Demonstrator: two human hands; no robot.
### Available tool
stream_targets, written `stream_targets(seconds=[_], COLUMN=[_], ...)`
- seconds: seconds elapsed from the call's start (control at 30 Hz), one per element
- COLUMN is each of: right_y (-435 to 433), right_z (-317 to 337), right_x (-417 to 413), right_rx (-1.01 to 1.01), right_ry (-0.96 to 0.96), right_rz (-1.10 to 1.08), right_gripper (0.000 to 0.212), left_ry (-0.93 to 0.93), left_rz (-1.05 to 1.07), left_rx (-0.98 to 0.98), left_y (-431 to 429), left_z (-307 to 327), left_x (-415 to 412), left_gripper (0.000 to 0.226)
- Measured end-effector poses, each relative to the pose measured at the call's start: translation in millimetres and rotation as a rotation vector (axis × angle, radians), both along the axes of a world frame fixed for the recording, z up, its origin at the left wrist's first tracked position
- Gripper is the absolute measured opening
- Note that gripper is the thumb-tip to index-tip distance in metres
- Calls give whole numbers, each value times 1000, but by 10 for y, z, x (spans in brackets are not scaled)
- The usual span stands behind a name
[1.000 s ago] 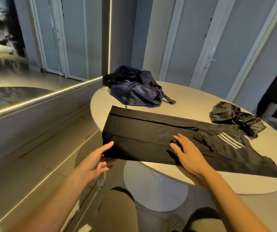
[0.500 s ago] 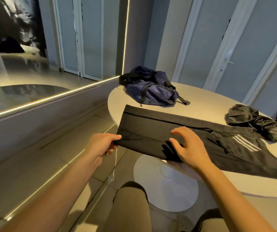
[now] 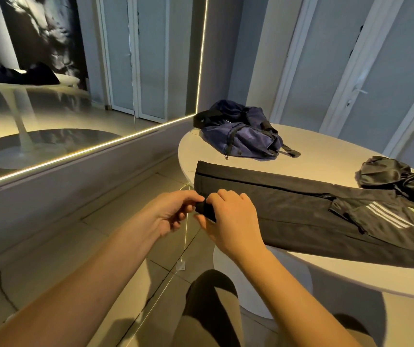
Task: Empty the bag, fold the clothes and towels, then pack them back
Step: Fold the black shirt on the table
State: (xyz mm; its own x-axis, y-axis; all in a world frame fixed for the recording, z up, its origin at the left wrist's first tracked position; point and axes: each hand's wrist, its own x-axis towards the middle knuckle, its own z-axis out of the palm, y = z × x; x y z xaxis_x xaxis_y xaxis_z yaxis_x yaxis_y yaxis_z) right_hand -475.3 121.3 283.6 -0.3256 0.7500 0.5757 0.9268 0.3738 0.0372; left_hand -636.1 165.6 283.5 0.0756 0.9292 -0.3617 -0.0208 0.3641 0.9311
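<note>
Gripped the leg-end corner of the long black track trousers with three white stripes (image 3: 301, 216) in both hands. Pinched the cloth from the left with the curled fingers and thumb of the left hand (image 3: 173, 211). Closed the right hand (image 3: 228, 221) over the same corner from the right, knuckles up and thumb underneath, close against the left hand. Held that corner just off the near-left edge of the round white table (image 3: 326, 156), above the pale tiled floor (image 3: 50, 246). Found the rest of the trousers lying flat on the table, folded lengthwise leg on leg, stretched along the near edge from the left edge toward the right, with the striped hip part nearer the right edge. Saw the slumped navy-blue fabric duffel bag with black straps (image 3: 241, 136) at the far-left edge of the table, apart from the trousers. Could not tell whether its opening was zipped. Noted a crumpled shiny black garment (image 3: 396, 179) by the right edge, on the far side of the trousers and touching their upper part. Noted a mirrored wall with a thin lit strip (image 3: 50, 108) to the left of the table, and white panelled doors (image 3: 376, 71) behind the far edge.
</note>
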Motion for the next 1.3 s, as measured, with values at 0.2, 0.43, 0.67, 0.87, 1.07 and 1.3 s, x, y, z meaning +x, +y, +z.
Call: stream_targets(seconds=[0.2, 0.43, 0.67, 0.87, 1.07, 1.3], right_y=[-69, -108, -193, -197, -248, -388], right_z=[99, 214, 333, 326, 352, 475], right_x=[130, 388, 581, 673, 788, 1066], right_rx=[-58, -384, -594, -672, -715, -753], right_ry=[238, 729, 883, 1049, 1111, 1253], right_rz=[78, 156, 216, 140, 146, 150], right_gripper=[11, 13, 18, 15, 11, 12], left_ry=[122, 61, 112, 183, 349, 182], left_rz=[-75, 229, 245, 180, 147, 242], left_rx=[-17, 33, 67, 44, 63, 256], left_y=[421, 1227, 1338, 1311, 1244, 1216], left_z=[55, -98, -276, -179, 37, 516], left_x=[-73, 61, 102, 55, 59, 499], left_gripper=[29, 44, 52, 33, 14, 10])
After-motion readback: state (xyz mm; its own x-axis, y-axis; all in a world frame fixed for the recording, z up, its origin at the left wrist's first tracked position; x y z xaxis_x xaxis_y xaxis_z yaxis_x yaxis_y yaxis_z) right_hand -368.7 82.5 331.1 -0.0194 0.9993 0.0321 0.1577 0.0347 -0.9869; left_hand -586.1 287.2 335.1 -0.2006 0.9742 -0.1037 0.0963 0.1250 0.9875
